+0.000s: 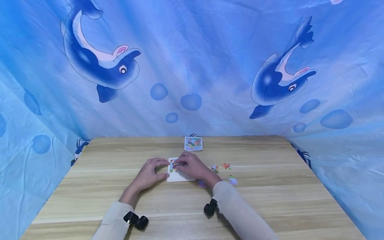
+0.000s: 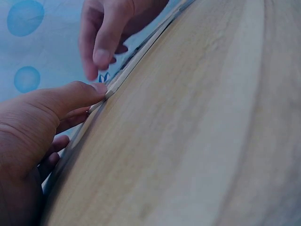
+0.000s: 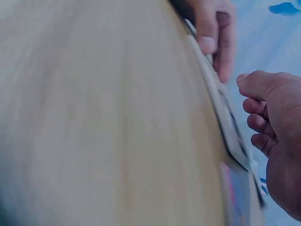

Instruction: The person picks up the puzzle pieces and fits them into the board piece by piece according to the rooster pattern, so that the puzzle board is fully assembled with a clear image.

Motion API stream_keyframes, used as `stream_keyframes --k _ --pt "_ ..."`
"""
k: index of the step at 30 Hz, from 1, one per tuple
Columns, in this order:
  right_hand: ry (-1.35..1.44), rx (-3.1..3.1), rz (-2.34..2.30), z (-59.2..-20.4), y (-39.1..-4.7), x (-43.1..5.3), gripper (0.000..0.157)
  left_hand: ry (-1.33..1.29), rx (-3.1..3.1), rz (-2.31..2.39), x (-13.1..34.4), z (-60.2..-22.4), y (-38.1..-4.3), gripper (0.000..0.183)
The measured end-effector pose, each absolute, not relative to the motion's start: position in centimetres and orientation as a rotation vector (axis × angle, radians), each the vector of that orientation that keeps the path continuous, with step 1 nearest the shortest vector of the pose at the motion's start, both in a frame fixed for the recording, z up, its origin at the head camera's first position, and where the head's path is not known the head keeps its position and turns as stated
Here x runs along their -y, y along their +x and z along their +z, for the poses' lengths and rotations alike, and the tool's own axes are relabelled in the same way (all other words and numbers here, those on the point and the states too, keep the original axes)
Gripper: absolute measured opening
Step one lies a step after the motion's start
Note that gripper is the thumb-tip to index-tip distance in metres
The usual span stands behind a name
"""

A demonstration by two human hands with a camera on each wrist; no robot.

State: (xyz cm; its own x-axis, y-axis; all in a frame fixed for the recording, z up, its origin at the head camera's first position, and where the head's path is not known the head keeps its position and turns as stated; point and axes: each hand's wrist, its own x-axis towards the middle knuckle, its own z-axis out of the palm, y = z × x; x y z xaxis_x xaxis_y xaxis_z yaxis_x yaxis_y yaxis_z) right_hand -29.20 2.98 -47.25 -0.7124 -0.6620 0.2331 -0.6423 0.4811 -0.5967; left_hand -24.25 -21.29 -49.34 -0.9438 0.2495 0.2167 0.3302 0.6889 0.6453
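A small white puzzle board (image 1: 181,179) lies on the wooden table, with part of a coloured picture (image 1: 172,168) showing at its left. At the board's left side, my left hand (image 1: 150,173) holds the edge; the left wrist view shows the thumb (image 2: 96,89) against the rim. My right hand (image 1: 192,165) hovers over the board with bent fingers, covering much of the picture. In the right wrist view its thumb (image 3: 254,82) points toward the left hand. Whether a puzzle piece is between its fingertips is hidden.
Loose puzzle pieces lie right of the board: an orange one (image 1: 226,165), a multicoloured one (image 1: 215,169), a green-and-lilac one (image 1: 232,180) and a purple one (image 1: 202,183) partly under the right wrist. A picture card (image 1: 193,143) lies behind the board, before a blue dolphin curtain (image 1: 198,66).
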Motion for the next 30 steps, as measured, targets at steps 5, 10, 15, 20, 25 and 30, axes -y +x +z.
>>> stream_keyframes --k 5,10,15,20,25,30 --pt "-1.097 -2.704 -1.108 -46.7 -28.9 -6.1 0.019 -0.46 2.808 -1.095 21.3 -49.4 -24.0 0.047" --pt "-0.986 -2.749 -1.15 -46.5 -28.6 -10.1 0.02 -0.448 2.808 -1.104 21.3 -49.3 -24.0 0.047" --pt "-0.905 -2.805 -1.142 -46.5 -28.4 -13.7 0.021 -0.458 2.799 -1.103 21.4 -49.2 -24.1 0.048" --pt "-0.845 -2.808 -1.143 -46.6 -28.0 -16.4 0.023 -0.467 2.785 -1.108 21.3 -49.0 -24.2 0.047" --pt "-0.815 -2.776 -1.149 -46.9 -27.9 -18.3 0.02 -0.467 2.795 -1.107 21.4 -49.0 -24.1 0.047" --pt "-0.807 -2.703 -1.166 -47.3 -27.8 -19.2 0.018 -0.464 2.794 -1.107 21.2 -49.2 -24.1 0.047"
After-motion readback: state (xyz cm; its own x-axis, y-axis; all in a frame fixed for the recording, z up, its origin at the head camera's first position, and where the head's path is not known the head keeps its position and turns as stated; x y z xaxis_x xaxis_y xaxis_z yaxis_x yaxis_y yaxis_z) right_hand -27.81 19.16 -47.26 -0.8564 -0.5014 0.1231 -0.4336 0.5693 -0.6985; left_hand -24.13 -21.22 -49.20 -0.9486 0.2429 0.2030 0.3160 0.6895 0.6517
